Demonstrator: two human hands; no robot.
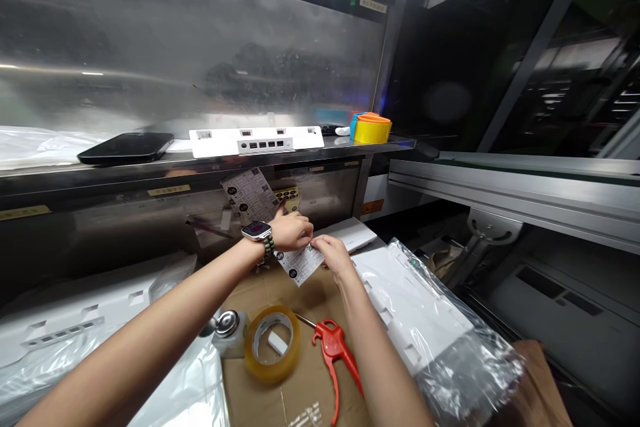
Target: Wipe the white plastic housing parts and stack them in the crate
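My left hand, with a watch and a beaded bracelet at the wrist, is closed at the upper edge of a white printed label sheet with round black marks. My right hand pinches the same sheet near its upper right corner, so the fingertips of both hands almost meet. My fingers partly cover the sheet. Just behind, another printed sheet stands against the shelf front. A yellow sheet of round black stickers shows beyond my left hand. To the right, a white panel lies behind my right hand.
Below my hands, a tape roll, a red air blow gun and a metal-topped bottle rest on cardboard. Bagged white panels flank both sides. The shelf holds a phone, a ported panel and yellow tape.
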